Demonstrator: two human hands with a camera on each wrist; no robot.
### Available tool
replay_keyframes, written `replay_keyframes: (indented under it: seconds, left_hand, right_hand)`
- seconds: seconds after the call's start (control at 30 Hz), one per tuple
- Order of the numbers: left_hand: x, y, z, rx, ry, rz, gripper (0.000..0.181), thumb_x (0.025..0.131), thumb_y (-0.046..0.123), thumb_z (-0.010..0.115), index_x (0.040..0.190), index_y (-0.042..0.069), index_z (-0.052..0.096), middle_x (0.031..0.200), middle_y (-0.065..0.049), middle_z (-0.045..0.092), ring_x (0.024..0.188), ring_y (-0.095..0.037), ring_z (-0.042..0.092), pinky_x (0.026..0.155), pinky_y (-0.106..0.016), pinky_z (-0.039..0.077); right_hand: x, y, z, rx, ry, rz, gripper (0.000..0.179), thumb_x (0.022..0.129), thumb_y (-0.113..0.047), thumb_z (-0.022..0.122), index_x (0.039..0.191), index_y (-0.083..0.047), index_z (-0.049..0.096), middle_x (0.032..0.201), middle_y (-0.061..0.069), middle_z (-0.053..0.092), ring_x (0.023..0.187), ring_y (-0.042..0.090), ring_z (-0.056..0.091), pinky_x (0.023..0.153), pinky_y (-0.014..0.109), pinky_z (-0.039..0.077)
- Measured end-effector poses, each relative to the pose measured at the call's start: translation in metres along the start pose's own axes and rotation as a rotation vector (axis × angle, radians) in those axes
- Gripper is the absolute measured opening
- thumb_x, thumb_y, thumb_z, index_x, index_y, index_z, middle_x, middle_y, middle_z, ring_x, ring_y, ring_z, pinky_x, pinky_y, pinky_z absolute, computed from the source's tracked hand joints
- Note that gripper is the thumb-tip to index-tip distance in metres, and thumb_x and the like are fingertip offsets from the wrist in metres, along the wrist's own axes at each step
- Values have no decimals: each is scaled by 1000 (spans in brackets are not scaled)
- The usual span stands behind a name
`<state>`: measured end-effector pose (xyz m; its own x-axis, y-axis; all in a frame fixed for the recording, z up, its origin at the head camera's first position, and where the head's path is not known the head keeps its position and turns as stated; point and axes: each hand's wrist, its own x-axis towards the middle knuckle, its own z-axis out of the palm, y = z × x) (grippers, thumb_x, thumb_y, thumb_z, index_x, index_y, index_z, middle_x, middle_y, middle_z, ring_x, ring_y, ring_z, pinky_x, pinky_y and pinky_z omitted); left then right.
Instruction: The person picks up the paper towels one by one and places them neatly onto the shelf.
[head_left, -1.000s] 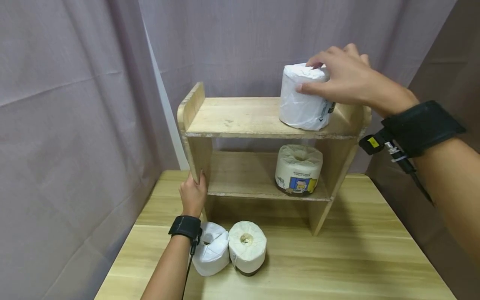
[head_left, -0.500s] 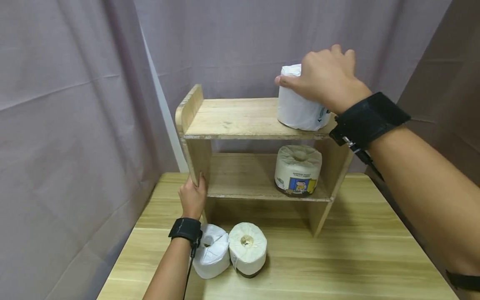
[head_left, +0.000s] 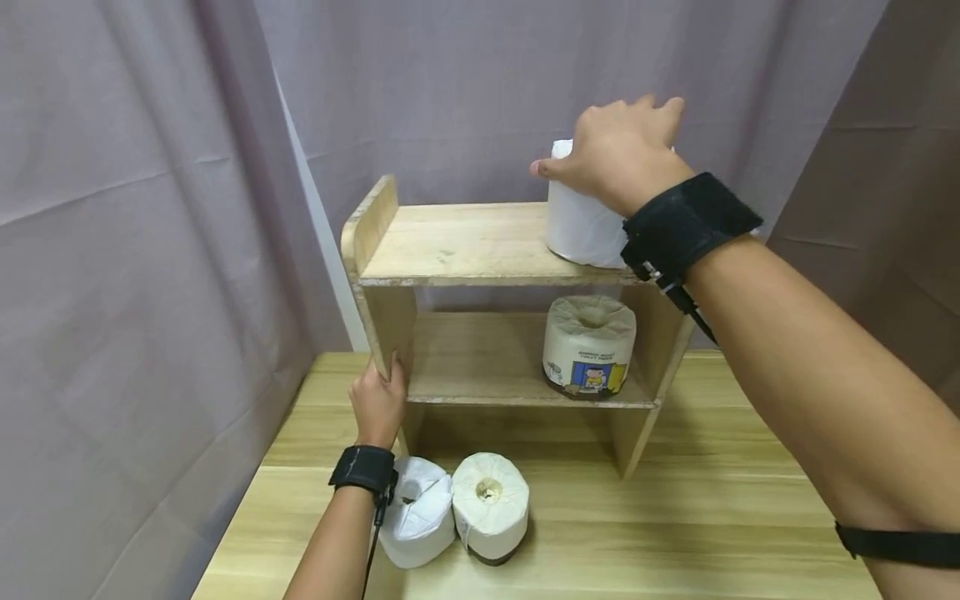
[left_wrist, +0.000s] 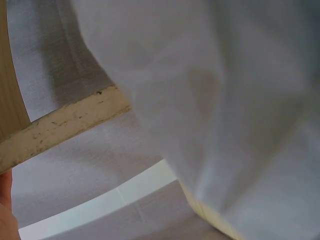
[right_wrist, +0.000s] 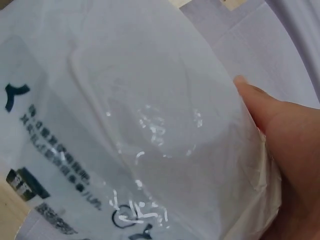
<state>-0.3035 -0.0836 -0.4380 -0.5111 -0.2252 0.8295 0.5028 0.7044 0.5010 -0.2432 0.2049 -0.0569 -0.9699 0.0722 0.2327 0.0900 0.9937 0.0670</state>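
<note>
A small wooden shelf unit stands on the table. My left hand grips its left side panel, with fingers at the panel's front edge. On the right end of the top board stands a white-wrapped toilet paper roll, upright. My right hand holds this roll from above, thumb out past its left side; the other fingertips are hidden. Printed text and the crinkled wrapper of the white roll fill the right wrist view, with the thumb along its edge.
A cream toilet paper roll with a cartoon print stands on the middle board, at right. Two more rolls, one white and one cream, stand side by side on the table in front. Grey curtains hang behind.
My right hand has moved left across the top of the white roll, its thumb passing from the front to the left side. The left hand keeps its grip; the view shifts slightly.
</note>
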Motion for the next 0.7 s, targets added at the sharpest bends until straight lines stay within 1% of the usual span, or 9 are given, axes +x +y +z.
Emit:
replay_keyframes:
  seconds: [0.13,0.27,0.43,0.57,0.7]
  left_hand:
    - [-1,0,1,1,4,2,22,98,19,69,87,1,66,60,-20,62,55,-50,61,54,-62,45]
    - [-2,2,4,-1,-1,-2,22,98,18,70,86,0,65,58,-19,60,54,-51,60,53,-62,44]
    - [-2,4,8,-12,2,-3,22,98,17,70,85,0,65,55,-18,58,52,-50,58,53,-62,43]
    - [-1,5,8,-6,9,7,22,98,17,70,85,0,65,57,-20,61,54,-51,60,53,-62,44]
    - [0,6,7,1,5,6,22,98,17,69,86,-1,65,61,-22,64,56,-52,62,54,-62,44]
  right_hand:
    - [2,-1,1,5,-5,-2,72,100,-68,48,113,1,65,130,33,58,132,59,44,113,75,19]
    - [3,3,1,18,2,5,61,101,-60,49,108,-2,65,124,30,59,127,56,47,111,73,21]
    - [2,10,2,42,35,3,55,100,-57,49,98,-4,65,114,25,60,118,53,52,109,73,23]
    - [1,13,2,57,72,-13,53,99,-56,51,91,-5,63,106,23,61,111,50,54,107,72,26]
    - [-1,16,4,80,104,-35,53,99,-54,52,88,-5,63,104,23,60,110,49,53,106,72,26]
